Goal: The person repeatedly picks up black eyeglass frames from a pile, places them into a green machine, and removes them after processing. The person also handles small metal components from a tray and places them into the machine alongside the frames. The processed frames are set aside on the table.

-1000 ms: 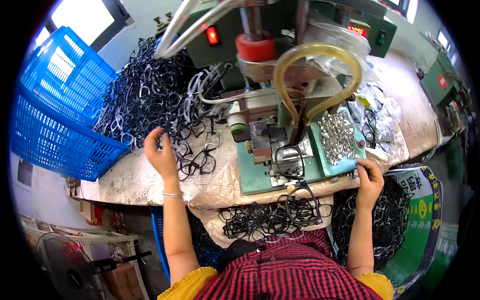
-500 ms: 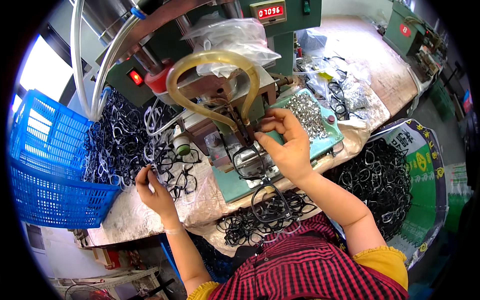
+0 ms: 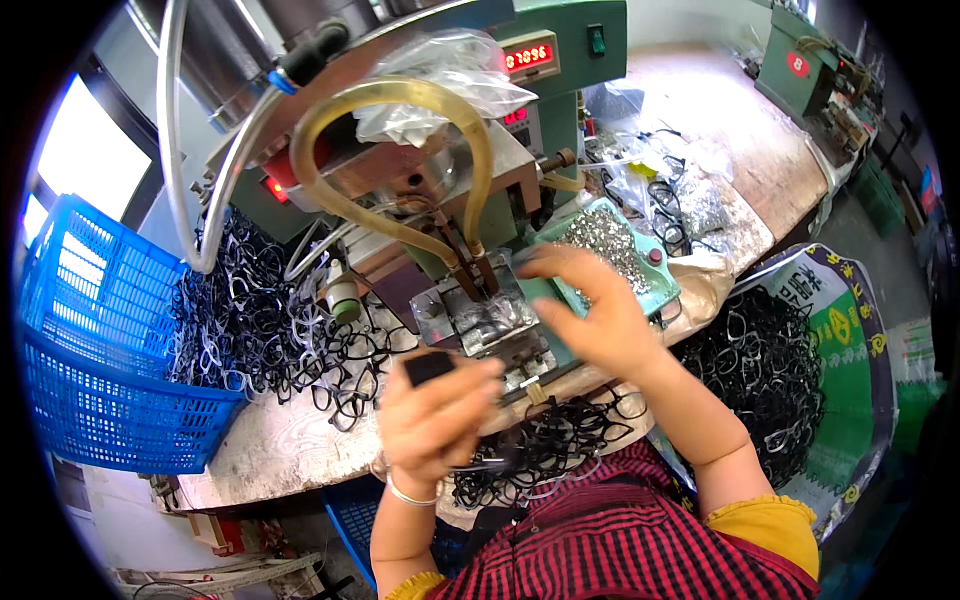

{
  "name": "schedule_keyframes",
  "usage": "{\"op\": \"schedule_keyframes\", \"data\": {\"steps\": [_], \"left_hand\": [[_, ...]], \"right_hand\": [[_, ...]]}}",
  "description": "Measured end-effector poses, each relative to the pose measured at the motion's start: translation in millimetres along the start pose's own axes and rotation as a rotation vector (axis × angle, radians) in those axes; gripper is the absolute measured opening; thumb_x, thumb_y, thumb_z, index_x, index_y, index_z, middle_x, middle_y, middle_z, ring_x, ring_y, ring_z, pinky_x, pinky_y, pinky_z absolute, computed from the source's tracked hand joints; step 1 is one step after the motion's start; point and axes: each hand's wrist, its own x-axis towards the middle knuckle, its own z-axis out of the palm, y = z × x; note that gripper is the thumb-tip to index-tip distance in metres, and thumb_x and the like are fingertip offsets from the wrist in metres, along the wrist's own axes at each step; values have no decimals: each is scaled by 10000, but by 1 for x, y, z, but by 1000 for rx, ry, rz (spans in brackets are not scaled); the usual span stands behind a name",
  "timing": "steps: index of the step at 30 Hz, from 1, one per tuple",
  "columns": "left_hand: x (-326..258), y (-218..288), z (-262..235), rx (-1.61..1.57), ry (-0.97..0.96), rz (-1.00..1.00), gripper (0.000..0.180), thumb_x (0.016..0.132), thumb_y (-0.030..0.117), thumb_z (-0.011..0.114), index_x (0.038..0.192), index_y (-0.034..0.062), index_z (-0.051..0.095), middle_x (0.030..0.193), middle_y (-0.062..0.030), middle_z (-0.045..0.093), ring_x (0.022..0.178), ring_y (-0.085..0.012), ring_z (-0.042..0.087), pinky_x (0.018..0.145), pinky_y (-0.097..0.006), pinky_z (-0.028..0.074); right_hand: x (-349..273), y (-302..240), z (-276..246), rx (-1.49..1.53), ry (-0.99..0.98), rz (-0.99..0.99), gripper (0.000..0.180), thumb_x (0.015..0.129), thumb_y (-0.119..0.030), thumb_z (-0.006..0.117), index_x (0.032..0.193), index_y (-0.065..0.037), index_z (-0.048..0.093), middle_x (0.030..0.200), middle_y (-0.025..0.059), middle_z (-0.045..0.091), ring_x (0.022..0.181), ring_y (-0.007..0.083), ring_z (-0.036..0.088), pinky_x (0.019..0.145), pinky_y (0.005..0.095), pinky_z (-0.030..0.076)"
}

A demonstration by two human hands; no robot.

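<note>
My left hand [image 3: 435, 418] is in front of the machine's work plate, its fingers curled and smeared by motion. A blurred dark eyeglass frame [image 3: 505, 450] shows beside its lower edge and appears to be in its grip. A black patch [image 3: 428, 367] lies across that hand; I cannot make out what it is. My right hand [image 3: 605, 305] hovers beside the machine's fixture, thumb and fingers apart, with blurred fingertips and nothing seen between them. The metal fixture [image 3: 495, 322] lies below two brown prongs [image 3: 472, 275] fed by a yellowish hose [image 3: 385, 95].
A teal tray of small metal parts [image 3: 605, 240] is right of the machine. Black eyeglass frames [image 3: 265, 310] pile up at left by a blue basket [image 3: 110, 340]; more lie on the front edge [image 3: 555, 440] and in a sack [image 3: 760, 370]. A green-capped bottle [image 3: 344, 300] stands left.
My left hand has swung right, from the left pile to in front of the machine. The eyeglass frame that hung at the fixture is gone from there. My right hand has drawn slightly right.
</note>
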Motion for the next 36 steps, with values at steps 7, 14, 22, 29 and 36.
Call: {"op": "schedule_keyframes", "data": {"steps": [7,14,22,29,36], "left_hand": [[3,-1,18,18,-190,26,241,711,113,814,946,96,765,1019,-50,747,891,-334,652,832,-422,542],[-1,2,16,20,-190,-8,248,734,85,803,976,81,747,1054,-83,748,924,-305,674,888,-444,531],[-75,-22,15,251,449,-385,348,872,49,722,1202,12,619,1233,-159,650,1160,-326,605,1018,-436,467],[-75,-153,10,270,255,-655,343,822,-20,642,1165,-32,632,1382,-193,539,1207,-353,496,1039,-411,384],[-57,-158,26,212,451,-771,487,724,-34,598,1210,-27,627,1152,-182,647,1042,-334,559,969,-376,421]], "right_hand": [[-36,116,-32,-674,169,63,152,755,-143,781,886,-73,748,1219,221,641,1273,396,528,1060,470,428],[-13,95,-13,-671,-156,-226,204,773,-136,720,938,-61,628,1324,121,589,1301,303,521,844,423,529],[-6,91,-22,-501,386,-129,97,805,-50,735,896,-36,708,858,115,710,808,306,675,739,396,523],[0,61,4,-209,312,11,132,812,15,689,926,-36,732,912,102,720,864,262,682,801,345,518],[-14,66,0,-45,236,199,148,844,3,695,984,-8,741,936,98,730,888,203,687,832,305,517]]}}
